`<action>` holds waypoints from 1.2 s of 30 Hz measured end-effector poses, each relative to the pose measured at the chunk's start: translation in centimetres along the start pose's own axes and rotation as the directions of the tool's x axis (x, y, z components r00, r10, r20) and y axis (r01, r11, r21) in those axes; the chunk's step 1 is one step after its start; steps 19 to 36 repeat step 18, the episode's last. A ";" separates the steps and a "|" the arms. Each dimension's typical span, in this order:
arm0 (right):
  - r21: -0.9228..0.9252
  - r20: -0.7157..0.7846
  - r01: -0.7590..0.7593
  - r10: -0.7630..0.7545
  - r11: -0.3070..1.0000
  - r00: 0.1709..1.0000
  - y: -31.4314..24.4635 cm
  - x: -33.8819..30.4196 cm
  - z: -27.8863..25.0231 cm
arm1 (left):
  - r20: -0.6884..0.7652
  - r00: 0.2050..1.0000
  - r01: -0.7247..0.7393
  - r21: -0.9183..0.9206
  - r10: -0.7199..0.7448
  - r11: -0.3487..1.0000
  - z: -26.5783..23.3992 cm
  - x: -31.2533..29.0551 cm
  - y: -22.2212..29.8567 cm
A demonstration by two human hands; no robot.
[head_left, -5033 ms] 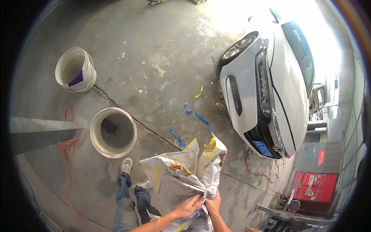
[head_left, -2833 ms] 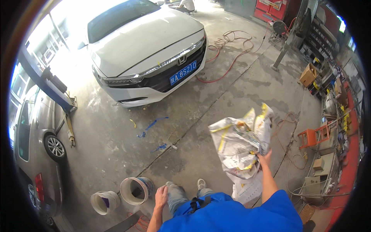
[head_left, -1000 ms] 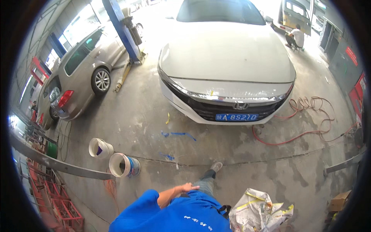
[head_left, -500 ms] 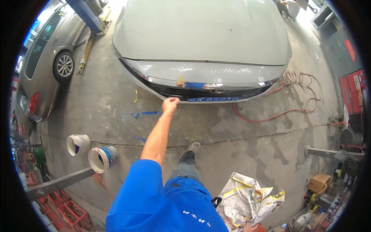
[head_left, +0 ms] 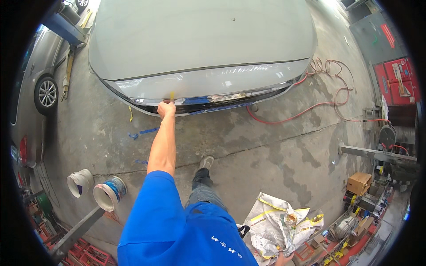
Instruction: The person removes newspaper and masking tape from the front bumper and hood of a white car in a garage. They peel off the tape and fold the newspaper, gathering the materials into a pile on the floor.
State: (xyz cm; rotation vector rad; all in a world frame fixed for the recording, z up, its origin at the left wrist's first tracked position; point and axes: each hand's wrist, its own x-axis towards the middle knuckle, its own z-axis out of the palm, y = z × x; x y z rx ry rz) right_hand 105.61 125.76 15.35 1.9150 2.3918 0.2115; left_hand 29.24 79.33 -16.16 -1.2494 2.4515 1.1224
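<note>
My left hand reaches forward to the front edge of a grey car, its fingers closed together at the dark and chrome trim. Just above the fingertips a short yellow strip, blurred and looking like tape, stands out against the bodywork. Whether the fingers grip it I cannot tell. Low on the right, my right hand is closed on the lower edge of a crumpled bundle of newspaper with yellow tape along its edges. Part of that hand lies beneath the paper and out of sight.
Two buckets, one white and one with a blue side, stand left on the concrete. Scraps of blue tape lie near the car. A red hose coils at right. Another car and a blue lift post are far left.
My left hand has moved up to the trim, close to the yellow strip. My view has shifted, with the car now further left and turned. The newspaper bundle stays in my right hand.
</note>
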 end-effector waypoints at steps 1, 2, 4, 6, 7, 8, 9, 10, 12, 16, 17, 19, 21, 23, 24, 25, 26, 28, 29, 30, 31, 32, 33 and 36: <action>0.012 0.007 -0.004 0.004 1.000 1.000 0.1 0.0 0.1 | -0.009 1.000 0.014 -0.024 -0.014 1.000 -0.2 0.4 -0.1; 0.035 0.026 -0.034 0.033 0.999 0.999 0.0 0.0 0.4 | -0.015 1.000 -0.006 -0.019 0.005 1.000 -0.4 0.8 -0.3; 0.093 0.066 -0.106 0.100 0.990 0.993 0.0 0.1 1.1 | -0.028 1.000 0.000 -0.009 0.000 1.000 -0.6 1.4 -0.3; 0.166 0.117 -0.180 0.162 0.970 0.980 0.2 0.0 1.3 | -0.006 0.999 0.032 -0.071 -0.033 0.997 -0.8 1.6 -0.5; 0.238 0.154 -0.242 0.209 0.941 0.966 0.6 0.0 1.7 | 0.024 0.998 0.056 -0.142 -0.053 0.988 -0.5 1.6 -0.7; 0.316 0.177 -0.296 0.250 0.901 0.952 1.6 -0.6 1.9 | 0.074 0.996 0.067 -0.213 -0.052 0.975 0.8 1.0 0.2; 0.404 0.198 -0.323 0.263 0.856 0.944 2.5 -1.1 2.5 | 0.223 0.975 0.088 -0.336 -0.012 0.938 1.3 0.6 0.7; 0.466 0.122 -0.192 0.153 0.863 0.981 1.5 -0.8 2.6 | 0.368 0.929 0.144 -0.441 0.033 0.886 1.2 -0.1 -0.1; 0.488 0.095 -0.161 0.131 0.858 0.987 -0.8 -0.2 2.2 | 0.546 0.836 0.244 -0.455 0.052 0.856 1.8 -7.8 1.1; 0.629 0.084 -0.101 0.061 0.771 0.995 -3.4 3.1 0.0 | 0.804 0.445 0.109 -0.486 0.395 0.867 0.9 -20.9 -2.4; 0.623 0.132 -0.118 0.045 0.773 0.990 -3.4 4.3 -0.3 | 0.835 0.361 0.045 -0.459 0.414 0.887 0.9 -23.7 -3.3; 0.645 0.189 -0.185 0.080 0.742 0.979 -5.2 3.4 -0.7 | 0.845 0.321 0.015 -0.457 0.429 0.889 1.6 -24.4 -3.7; 0.645 0.189 -0.185 0.080 0.742 0.979 -5.2 3.4 -0.7 | 0.845 0.321 0.015 -0.457 0.429 0.889 1.6 -24.4 -3.7; 0.645 0.189 -0.185 0.080 0.742 0.979 -5.2 3.4 -0.7 | 0.845 0.321 0.015 -0.457 0.429 0.889 1.6 -24.4 -3.7; 0.645 0.189 -0.185 0.080 0.742 0.979 -5.2 3.4 -0.7 | 0.845 0.321 0.015 -0.457 0.429 0.889 1.6 -24.4 -3.7; 0.645 0.189 -0.185 0.080 0.742 0.979 -5.2 3.4 -0.7 | 0.845 0.321 0.015 -0.457 0.429 0.889 1.6 -24.4 -3.7; 0.645 0.189 -0.185 0.080 0.742 0.979 -5.2 3.4 -0.7 | 0.845 0.321 0.015 -0.457 0.429 0.889 1.6 -24.4 -3.7; 0.645 0.189 -0.185 0.080 0.742 0.979 -5.2 3.4 -0.7 | 0.845 0.321 0.015 -0.457 0.429 0.889 1.6 -24.4 -3.7; 0.645 0.189 -0.185 0.080 0.742 0.979 -5.2 3.4 -0.7 | 0.845 0.321 0.015 -0.457 0.429 0.889 1.6 -24.4 -3.7; 0.645 0.189 -0.185 0.080 0.742 0.979 -5.2 3.4 -0.7 | 0.845 0.321 0.015 -0.457 0.429 0.889 1.6 -24.4 -3.7; 0.645 0.189 -0.185 0.080 0.742 0.979 -5.2 3.4 -0.7 | 0.845 0.321 0.015 -0.457 0.429 0.889 1.6 -24.4 -3.7; 0.645 0.189 -0.185 0.080 0.742 0.979 -5.2 3.4 -0.7 | 0.845 0.321 0.015 -0.457 0.429 0.889 1.6 -24.4 -3.7; 0.645 0.189 -0.185 0.080 0.742 0.979 -5.2 3.4 -0.7 | 0.845 0.321 0.015 -0.457 0.429 0.889 1.6 -24.4 -3.7; 0.645 0.189 -0.185 0.080 0.742 0.979 -5.2 3.4 -0.7 | 0.845 0.321 0.015 -0.457 0.429 0.889 1.6 -24.4 -3.7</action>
